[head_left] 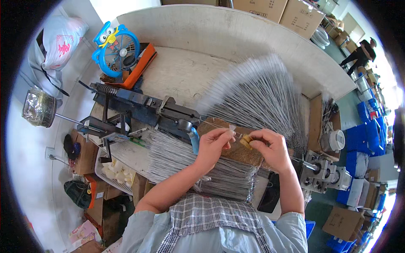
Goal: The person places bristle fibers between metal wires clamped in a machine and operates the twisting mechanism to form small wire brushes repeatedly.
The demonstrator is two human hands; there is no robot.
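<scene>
closest to you is your checked apron [211,219] over a pale blue shirt, with both bare forearms reaching up from it. your left hand [212,143] is pinched shut on a thin wire brush [219,125] with a small white tip, held just over the brown board [240,152]. your right hand [270,147] is curled tight around a little yellow sponge piece [246,141], right beside the wire. under your arms lies a flat pile of grey wires [190,162], and past your hands a big fan of finished brushes [253,95] spreads out, thin and shiny with soft white fuzzy ends. to the left sits a dark metal machine [143,107] with a spring, hard and heavy looking. i think the wire could bend or slip, because it is so thin and your hands sit close together. the sharp wire end could poke a finger if you push too fast. your elbow could also knock the loose pile and make it slide.
</scene>
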